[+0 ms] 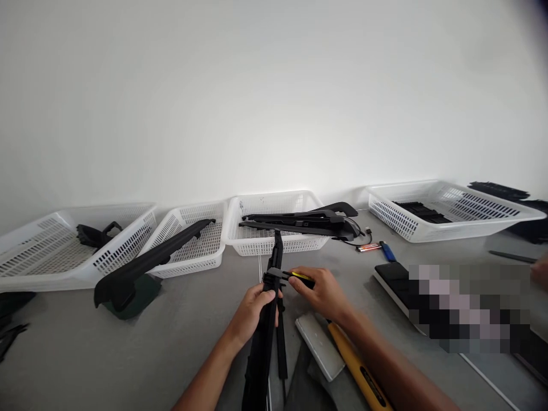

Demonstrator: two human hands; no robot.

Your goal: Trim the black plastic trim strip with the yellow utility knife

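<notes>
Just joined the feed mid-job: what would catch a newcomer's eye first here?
The two hands at centre: the left hand grips a long black strip, while the right hand holds a yellow-tipped tool against its top. Behind them, four white baskets line the wall, with long black parts lying in and across them.

Two bare forearms rise from the bottom edge of the view and end in a left hand and a right hand. No sleeves cover the forearms in the part that shows. Neither hand wears a glove, and the wrists carry no watch or band. The fingernails look short and plain.
</notes>
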